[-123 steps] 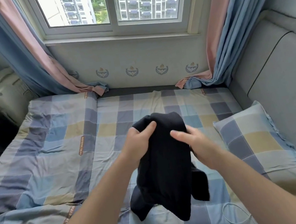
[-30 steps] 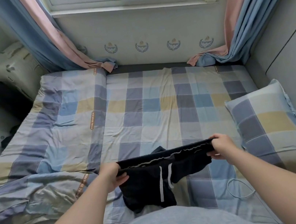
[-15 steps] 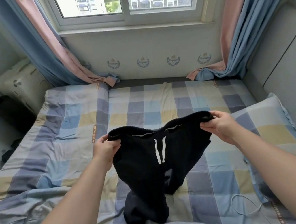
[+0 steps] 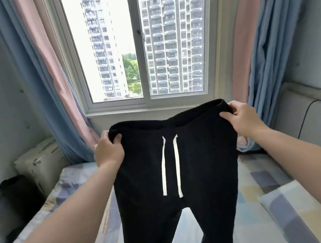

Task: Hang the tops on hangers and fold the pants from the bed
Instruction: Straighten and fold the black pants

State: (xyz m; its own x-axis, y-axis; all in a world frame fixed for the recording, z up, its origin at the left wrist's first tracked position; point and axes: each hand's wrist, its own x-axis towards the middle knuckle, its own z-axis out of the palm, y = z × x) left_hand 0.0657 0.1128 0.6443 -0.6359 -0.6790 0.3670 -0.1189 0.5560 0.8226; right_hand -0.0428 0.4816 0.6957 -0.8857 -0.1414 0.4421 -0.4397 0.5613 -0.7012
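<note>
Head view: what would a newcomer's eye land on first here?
The black pants fill the centre, held up over the bed with a white drawstring hanging down the front. The left hand and right hand hold the waistband's two ends. Behind, a bright window shows tower blocks between pink-and-blue curtains.

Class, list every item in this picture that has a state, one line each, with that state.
Black drawstring pants: unfolded, held up by the waistband, legs hanging.
White drawstring cords: untied, dangling.
Left hand: grips the waistband's left end.
Right hand: grips the waistband's right end.
Blue and pink curtains: pulled aside.
</note>
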